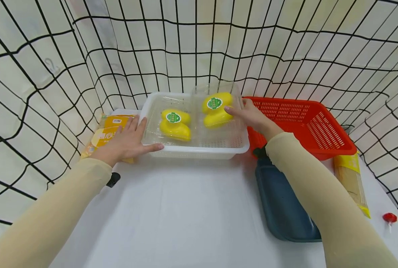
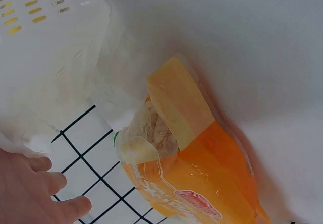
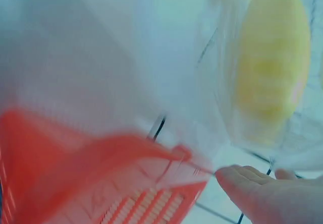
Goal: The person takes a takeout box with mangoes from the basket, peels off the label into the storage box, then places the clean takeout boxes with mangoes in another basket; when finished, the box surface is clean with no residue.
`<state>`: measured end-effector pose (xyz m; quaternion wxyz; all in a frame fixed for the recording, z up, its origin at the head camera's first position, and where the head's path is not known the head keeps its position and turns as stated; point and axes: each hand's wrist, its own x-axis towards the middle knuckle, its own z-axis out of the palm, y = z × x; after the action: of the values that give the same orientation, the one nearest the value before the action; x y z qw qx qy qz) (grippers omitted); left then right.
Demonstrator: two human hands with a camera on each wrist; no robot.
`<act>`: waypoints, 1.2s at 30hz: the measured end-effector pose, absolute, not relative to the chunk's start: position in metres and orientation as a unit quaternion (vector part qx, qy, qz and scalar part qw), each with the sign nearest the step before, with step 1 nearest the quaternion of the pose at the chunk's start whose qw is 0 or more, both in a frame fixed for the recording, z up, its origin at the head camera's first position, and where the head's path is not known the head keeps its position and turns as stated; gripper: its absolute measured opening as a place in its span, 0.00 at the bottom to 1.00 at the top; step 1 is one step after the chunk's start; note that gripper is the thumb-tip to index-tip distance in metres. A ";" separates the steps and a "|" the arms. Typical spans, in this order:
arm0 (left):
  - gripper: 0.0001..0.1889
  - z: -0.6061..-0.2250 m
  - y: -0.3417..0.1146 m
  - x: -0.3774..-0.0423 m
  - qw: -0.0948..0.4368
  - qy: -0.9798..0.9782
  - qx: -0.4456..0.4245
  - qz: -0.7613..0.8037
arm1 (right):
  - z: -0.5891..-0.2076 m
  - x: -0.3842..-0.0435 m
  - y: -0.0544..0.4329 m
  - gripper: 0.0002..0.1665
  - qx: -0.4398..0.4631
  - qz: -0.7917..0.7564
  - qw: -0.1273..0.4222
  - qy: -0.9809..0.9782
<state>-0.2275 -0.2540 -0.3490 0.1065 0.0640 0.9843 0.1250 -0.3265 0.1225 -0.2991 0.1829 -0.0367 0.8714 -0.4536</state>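
My right hand (image 1: 249,115) grips a clear plastic box of yellow mangoes (image 1: 218,109) by its right side, with the thumb over the front. The box is tilted above the right half of a white plastic basket (image 1: 199,149). A second clear box of mangoes (image 1: 175,124), with a green round label, lies in the basket's left half. My left hand (image 1: 128,139) is spread at the basket's left end, thumb along the front rim, fingers straight. Beneath and beside that hand is an orange-and-yellow food bag (image 2: 202,168). Blur in the right wrist view hides the fingertips' exact contact.
A red slotted basket (image 1: 296,115) stands to the right. In front of it lies a dark blue flat container (image 1: 282,204), partly under the right forearm. A yellow-ended clear packet (image 1: 351,182) and a red lollipop (image 1: 390,217) lie farther right. Black wire mesh (image 1: 195,52) encloses the back and sides.
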 end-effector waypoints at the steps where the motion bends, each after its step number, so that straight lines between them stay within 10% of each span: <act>1: 0.66 -0.349 -0.254 -0.227 0.106 0.984 0.063 0.125 | -0.298 -0.325 0.121 0.60 -0.031 -0.477 0.185 0.859; 36: 0.67 -0.345 -0.254 -0.221 0.114 0.981 0.055 0.144 | -0.267 -0.281 0.121 0.47 -0.007 -0.655 0.188 0.732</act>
<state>-0.2213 -0.2538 -0.3453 0.1144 0.0550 0.9814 0.1438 -0.2811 0.1205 -0.2670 0.1885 -0.0073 0.7320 -0.6547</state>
